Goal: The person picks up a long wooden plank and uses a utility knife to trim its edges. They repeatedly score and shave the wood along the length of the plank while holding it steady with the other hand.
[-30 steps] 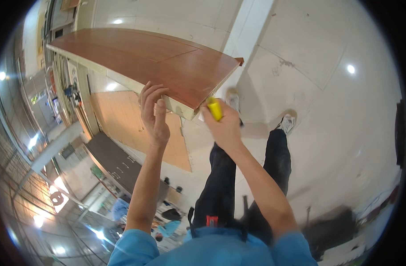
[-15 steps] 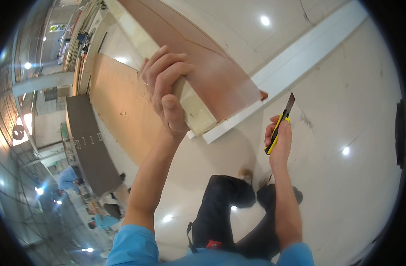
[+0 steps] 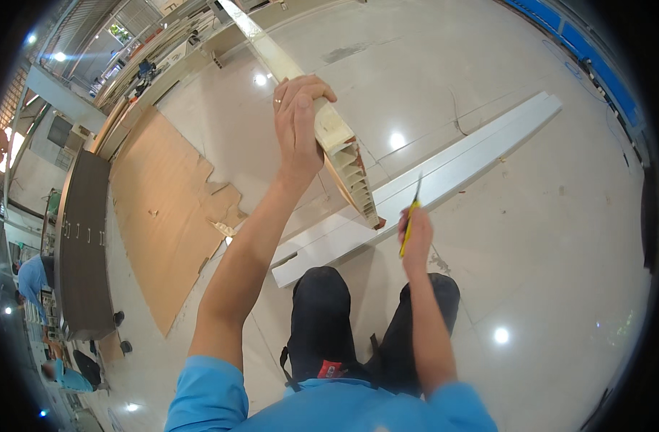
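Observation:
My left hand [image 3: 298, 119] is raised and grips the edge of a long pale panel [image 3: 339, 140], which stands on edge and runs from the upper middle down to its open end with a honeycomb core [image 3: 356, 186]. Lower and to the right, my right hand [image 3: 414, 234] holds a yellow utility knife [image 3: 411, 216] with its blade pointing up, just beside the panel's lower end. Beneath the panel a long white board [image 3: 444, 176] lies flat on the floor. My dark trousers [image 3: 322, 317] show below.
Sheets of brown cardboard [image 3: 164, 209] lie on the glossy tiled floor at left. A dark cabinet [image 3: 81, 237] stands further left. People in blue [image 3: 30, 277] are at the far left edge. Blue panels [image 3: 581, 50] line the upper right.
The view swung so the panel now appears edge-on instead of showing its brown face. My left hand stays on its edge; my right hand with the knife moved nearer the panel's end.

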`<state>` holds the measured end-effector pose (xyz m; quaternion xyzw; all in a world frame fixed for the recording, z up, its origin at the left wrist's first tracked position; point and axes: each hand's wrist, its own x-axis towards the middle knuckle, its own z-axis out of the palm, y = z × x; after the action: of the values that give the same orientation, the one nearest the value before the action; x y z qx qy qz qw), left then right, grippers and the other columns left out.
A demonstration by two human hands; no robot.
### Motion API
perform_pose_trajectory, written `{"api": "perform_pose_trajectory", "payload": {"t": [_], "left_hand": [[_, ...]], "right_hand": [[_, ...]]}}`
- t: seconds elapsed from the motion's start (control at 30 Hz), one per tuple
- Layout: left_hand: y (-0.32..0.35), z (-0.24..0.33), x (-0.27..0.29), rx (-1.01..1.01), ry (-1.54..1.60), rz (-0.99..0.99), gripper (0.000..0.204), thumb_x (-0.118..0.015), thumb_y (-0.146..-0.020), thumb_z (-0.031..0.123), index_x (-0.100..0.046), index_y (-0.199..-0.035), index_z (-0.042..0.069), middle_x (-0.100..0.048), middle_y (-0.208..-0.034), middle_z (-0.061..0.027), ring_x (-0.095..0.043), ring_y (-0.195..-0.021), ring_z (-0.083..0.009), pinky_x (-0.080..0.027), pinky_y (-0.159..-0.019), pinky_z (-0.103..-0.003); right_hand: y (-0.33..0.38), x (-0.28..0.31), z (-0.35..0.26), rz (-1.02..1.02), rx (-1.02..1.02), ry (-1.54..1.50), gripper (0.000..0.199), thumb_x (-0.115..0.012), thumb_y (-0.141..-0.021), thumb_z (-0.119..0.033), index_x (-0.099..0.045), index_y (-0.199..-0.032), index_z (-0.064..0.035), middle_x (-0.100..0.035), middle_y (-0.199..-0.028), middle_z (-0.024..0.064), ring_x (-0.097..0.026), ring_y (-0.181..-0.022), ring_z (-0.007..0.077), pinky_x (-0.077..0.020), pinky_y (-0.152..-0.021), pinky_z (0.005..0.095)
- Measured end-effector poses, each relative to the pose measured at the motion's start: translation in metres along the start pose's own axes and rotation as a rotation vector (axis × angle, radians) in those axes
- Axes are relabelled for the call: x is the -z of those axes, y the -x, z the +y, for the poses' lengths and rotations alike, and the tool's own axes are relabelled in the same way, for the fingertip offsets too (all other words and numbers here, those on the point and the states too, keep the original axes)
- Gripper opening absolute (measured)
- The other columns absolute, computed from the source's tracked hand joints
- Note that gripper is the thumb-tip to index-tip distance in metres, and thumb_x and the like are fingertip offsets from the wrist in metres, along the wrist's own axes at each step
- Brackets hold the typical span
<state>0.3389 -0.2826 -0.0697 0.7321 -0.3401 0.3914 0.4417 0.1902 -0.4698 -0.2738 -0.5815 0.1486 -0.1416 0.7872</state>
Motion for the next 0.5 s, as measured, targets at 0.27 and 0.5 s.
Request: {"api": "perform_pose_trajectory", "payload": {"t": [0.27,0.5], "left_hand": [[0.000,0.000,-0.006,0.015,-0.039,0.020,0.055,-0.025,-0.113,0.033,-0.067,-0.092,0.004,-0.069,-0.106,-0.0131,-0.060,-0.110,-0.0293,-0.031,-0.119,-0.046],[0.002,-0.008,-0.012,-0.028,-0.027,0.080,0.054,-0.025,-0.112,0.032,-0.067,-0.091,0.005,-0.069,-0.103,-0.0119,-0.060,-0.107,-0.0293,-0.029,-0.120,-0.049]], "right_hand": [[0.078,0.017,0.063,-0.104,-0.342,-0.006,0.050,-0.044,-0.116,-0.050,-0.064,-0.105,-0.0057,-0.055,-0.072,-0.0012,-0.046,-0.054,0.0043,-0.0367,-0.048,0.0214],[0.076,0.022,0.081,-0.109,-0.359,0.048,0.053,-0.044,-0.115,-0.053,-0.065,-0.109,-0.0048,-0.057,-0.072,-0.0002,-0.048,-0.054,0.0063,-0.0420,-0.050,0.0249]]}}
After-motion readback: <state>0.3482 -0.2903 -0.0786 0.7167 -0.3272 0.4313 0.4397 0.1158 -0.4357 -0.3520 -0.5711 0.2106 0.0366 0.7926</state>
